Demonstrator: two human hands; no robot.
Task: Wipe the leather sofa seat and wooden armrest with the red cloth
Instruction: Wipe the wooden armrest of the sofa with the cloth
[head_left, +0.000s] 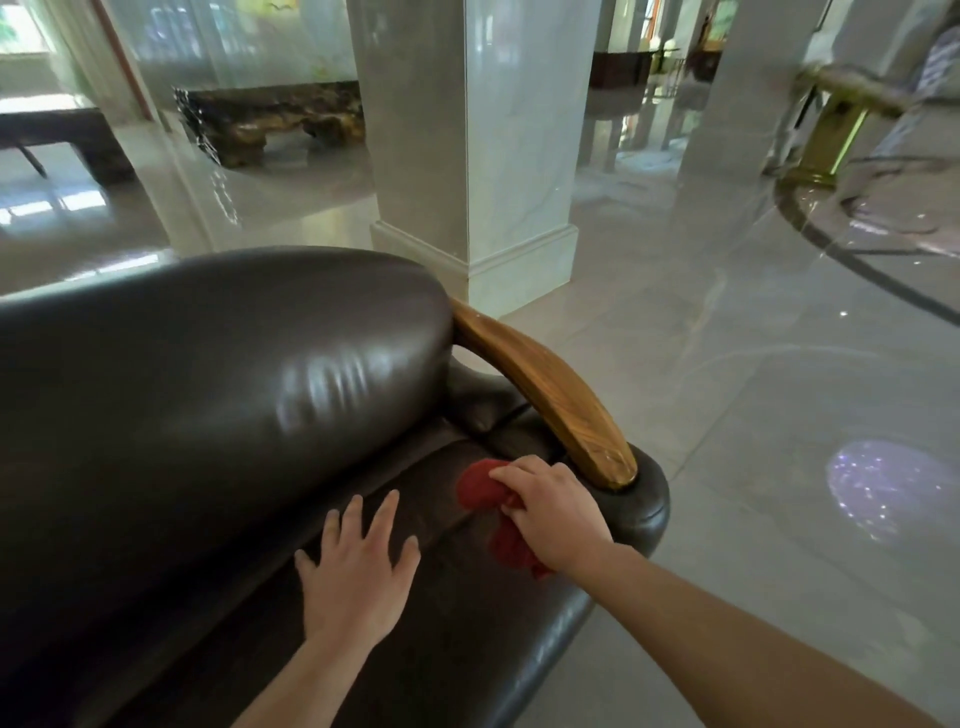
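Note:
A dark brown leather sofa fills the lower left, its seat (447, 618) running toward me below a rounded backrest (218, 384). My right hand (556, 514) is shut on the bunched red cloth (480, 486), pressing it on the seat near its far right end, just below the lower tip of the wooden armrest (545, 395). The cloth's tail hangs under my palm. Fingers spread, my left hand (361, 571) rests flat on the seat to the left of the cloth, holding nothing.
A white marble pillar (478, 156) stands behind the sofa's right end. Glossy tiled floor (753, 415) spreads to the right. A carved dark wood bench (270, 119) sits at the back left, and a brass post (831, 140) at the upper right.

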